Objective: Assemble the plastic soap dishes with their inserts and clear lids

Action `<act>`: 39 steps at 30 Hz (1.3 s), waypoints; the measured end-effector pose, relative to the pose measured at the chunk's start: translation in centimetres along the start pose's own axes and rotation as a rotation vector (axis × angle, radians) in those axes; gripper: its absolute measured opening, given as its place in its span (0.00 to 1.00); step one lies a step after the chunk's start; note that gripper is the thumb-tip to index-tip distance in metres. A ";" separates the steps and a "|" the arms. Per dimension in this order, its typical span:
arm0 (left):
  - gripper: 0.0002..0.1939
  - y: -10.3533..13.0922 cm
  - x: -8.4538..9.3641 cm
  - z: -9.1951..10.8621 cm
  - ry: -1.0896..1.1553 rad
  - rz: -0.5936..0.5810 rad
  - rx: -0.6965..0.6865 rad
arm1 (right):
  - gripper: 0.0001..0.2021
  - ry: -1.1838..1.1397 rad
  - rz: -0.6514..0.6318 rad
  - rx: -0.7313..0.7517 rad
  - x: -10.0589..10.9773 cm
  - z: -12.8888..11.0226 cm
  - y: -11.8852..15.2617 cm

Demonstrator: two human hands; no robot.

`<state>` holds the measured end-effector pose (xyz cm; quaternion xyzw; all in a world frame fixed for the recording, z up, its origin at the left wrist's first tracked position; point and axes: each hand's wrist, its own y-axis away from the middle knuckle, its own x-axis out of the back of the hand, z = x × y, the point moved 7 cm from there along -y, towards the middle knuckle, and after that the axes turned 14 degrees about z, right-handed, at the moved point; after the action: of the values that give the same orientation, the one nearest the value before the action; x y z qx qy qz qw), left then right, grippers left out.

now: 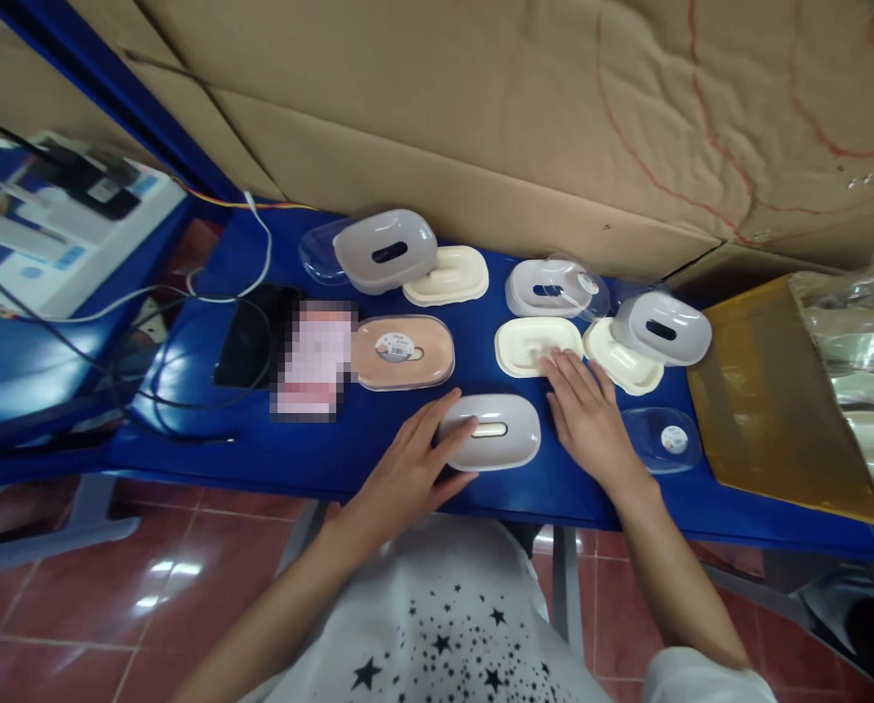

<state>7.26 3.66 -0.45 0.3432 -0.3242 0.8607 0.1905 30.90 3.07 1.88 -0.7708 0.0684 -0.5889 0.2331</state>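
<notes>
My left hand (428,447) grips the left end of a light grey oval soap dish (506,444), its fingers over the rim and thumb at the near edge. A cream part shows through the dish's slot. The fingertips of my right hand (587,405) rest on the right edge of a cream oval tray (520,344); these fingers are stretched out. Just beyond my right hand lie another cream tray (631,369) and a tilted grey dish (667,330). To its right is a clear lid (645,444) with a round label.
A peach soap dish (407,366) with a label lies beside a blurred phone (315,361). Behind are more grey dishes (385,268), a cream tray (470,278) and clear lids. An open carton (766,391) stands right; cables and a power strip (70,254) are left.
</notes>
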 end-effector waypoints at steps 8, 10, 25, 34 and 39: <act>0.31 -0.2 0.2 -0.4 0.072 0.021 0.007 | 0.24 0.022 0.038 -0.055 1.2 4.7 -3.5; 0.30 -0.3 0.3 -0.6 0.094 0.026 0.021 | 0.29 0.068 0.045 -0.112 1.1 7.7 -5.8; 0.49 0.4 -0.7 -2.5 0.306 -0.030 0.232 | 0.44 -0.244 -0.095 -0.165 -0.2 10.8 -9.1; 0.56 0.7 -0.9 -2.9 0.307 -0.036 0.275 | 0.37 -0.312 -0.221 0.124 1.4 -2.6 -0.3; 0.57 0.7 -1.0 -2.7 0.337 -0.025 0.223 | 0.33 -0.313 -0.221 0.204 0.6 -5.3 0.7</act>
<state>6.25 4.89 -2.95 0.2174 -0.1862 0.9341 0.2134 26.23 0.77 3.15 -0.8281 -0.1135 -0.4880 0.2515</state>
